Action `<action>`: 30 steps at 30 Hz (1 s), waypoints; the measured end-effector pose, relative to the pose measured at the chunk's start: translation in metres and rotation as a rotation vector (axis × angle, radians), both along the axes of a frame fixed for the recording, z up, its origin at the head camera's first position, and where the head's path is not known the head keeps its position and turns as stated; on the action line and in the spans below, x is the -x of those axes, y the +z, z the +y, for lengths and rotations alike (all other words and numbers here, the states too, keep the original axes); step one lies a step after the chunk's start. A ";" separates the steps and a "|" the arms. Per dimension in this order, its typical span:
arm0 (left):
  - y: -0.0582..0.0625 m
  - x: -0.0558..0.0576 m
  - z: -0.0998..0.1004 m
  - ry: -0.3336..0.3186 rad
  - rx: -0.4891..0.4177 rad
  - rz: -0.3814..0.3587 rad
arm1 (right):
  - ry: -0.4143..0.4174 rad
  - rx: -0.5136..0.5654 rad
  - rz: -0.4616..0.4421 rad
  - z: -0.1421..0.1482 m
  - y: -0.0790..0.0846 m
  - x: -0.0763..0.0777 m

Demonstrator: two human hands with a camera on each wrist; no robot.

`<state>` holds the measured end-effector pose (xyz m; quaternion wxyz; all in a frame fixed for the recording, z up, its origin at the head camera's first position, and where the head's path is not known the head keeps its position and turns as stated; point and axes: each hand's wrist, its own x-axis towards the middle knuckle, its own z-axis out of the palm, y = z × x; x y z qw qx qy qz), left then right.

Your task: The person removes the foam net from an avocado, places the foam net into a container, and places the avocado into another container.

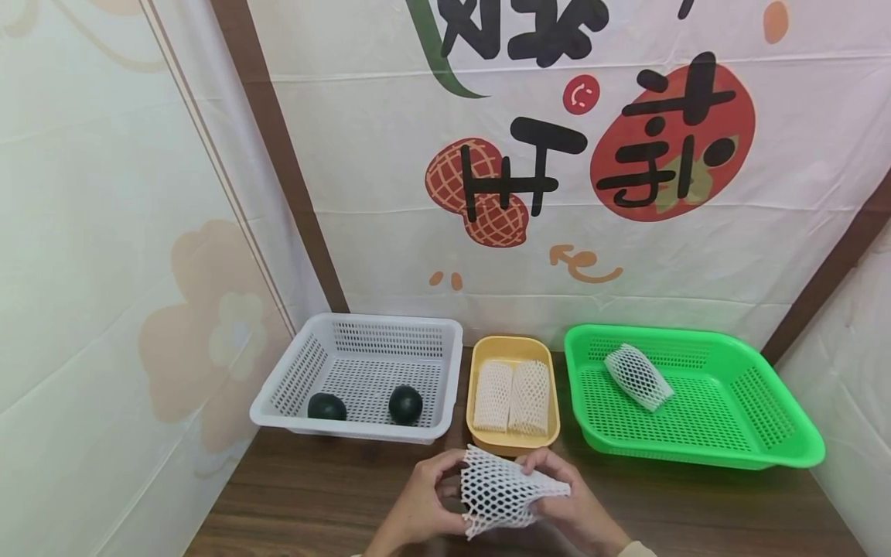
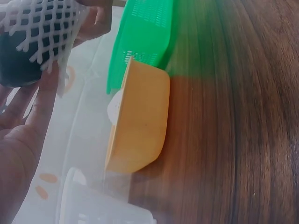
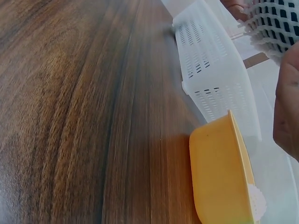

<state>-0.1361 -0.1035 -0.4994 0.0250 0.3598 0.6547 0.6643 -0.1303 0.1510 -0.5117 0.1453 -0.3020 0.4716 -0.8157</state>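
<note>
A white foam net sleeve (image 1: 497,487) is held between my two hands above the table's near part. Inside its wide mouth is a dark green, smooth, round fruit (image 2: 18,63), part of it bare on the left side. My left hand (image 1: 420,499) grips the fruit at that wide mouth, fingers beneath it in the left wrist view. Around the narrow, gathered end of the sleeve, my right hand (image 1: 574,507) pinches the mesh between thumb and fingers. In the head view the net covers most of the fruit.
A white basket (image 1: 278,422) at the left holds two dark green fruits (image 1: 406,404). The yellow bin (image 1: 511,346) in the middle contains two flat foam sleeves (image 1: 493,396). To the right, a green basket (image 1: 717,456) has one netted piece (image 1: 638,377) in it. Cloth walls stand behind.
</note>
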 end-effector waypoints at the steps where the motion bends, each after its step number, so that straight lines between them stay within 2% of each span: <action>1: 0.001 0.000 -0.001 0.002 -0.001 -0.012 | -0.007 -0.008 -0.004 0.001 0.000 0.000; 6: 0.001 0.001 -0.011 0.050 0.003 -0.030 | -0.058 -0.038 -0.053 0.005 0.003 -0.001; 9: 0.001 0.002 -0.016 0.074 -0.022 -0.033 | -0.052 -0.015 -0.078 0.005 0.005 0.001; 18: 0.003 0.005 -0.021 0.069 -0.077 -0.004 | -0.091 0.123 0.076 0.002 0.007 0.008; 24: 0.001 0.005 -0.020 0.057 -0.080 -0.024 | -0.213 0.063 0.109 0.001 0.005 0.010; 30: 0.004 0.006 -0.022 0.093 -0.056 -0.046 | -0.341 0.053 0.124 0.001 0.006 0.010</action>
